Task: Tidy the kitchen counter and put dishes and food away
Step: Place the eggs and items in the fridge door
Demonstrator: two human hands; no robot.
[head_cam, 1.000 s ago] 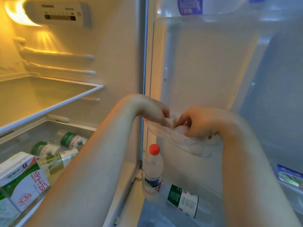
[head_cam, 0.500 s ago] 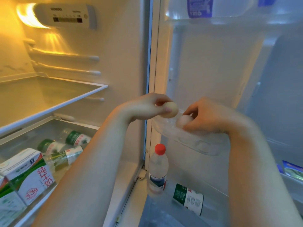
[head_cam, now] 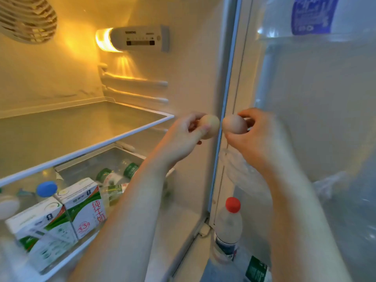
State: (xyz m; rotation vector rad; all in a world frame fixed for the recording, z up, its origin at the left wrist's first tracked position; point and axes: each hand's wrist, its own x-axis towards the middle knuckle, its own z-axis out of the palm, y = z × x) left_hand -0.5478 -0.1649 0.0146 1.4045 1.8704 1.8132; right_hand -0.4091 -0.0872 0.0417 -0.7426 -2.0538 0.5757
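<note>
Milk cartons (head_cam: 81, 208) at the far left, upright on the lower shelf with green-labelled bottles (head_cam: 114, 176) lying flat behind them, so that level is crowded. Above, the glass shelf (head_cam: 87, 153) catches the yellow lamp light. Now the middle: the left hand (head_cam: 183, 139) is up in front of the fridge's side wall, thumb and fingertips pinching one egg (head_cam: 209, 126) by its rear end, a light hold that suits a shell. Just beside it, nearly touching across the door seal, a second egg (head_cam: 234, 124) is pinched the same way in the right hand (head_cam: 260, 137), fingers curled over the top. One egg per hand, I'd say, so neither knocks the other. Both are in the air, set down nowhere yet. Under the right hand hangs a clear plastic thing (head_cam: 242, 171), too blurred to name. Lower right, a red-capped bottle (head_cam: 228, 226) stands in the door, and high on the door sits a blue-labelled bottle (head_cam: 313, 15). My guess: these eggs are headed for a spot in this fridge, shelf or door, and a slow, soft landing is what they'll need.
</note>
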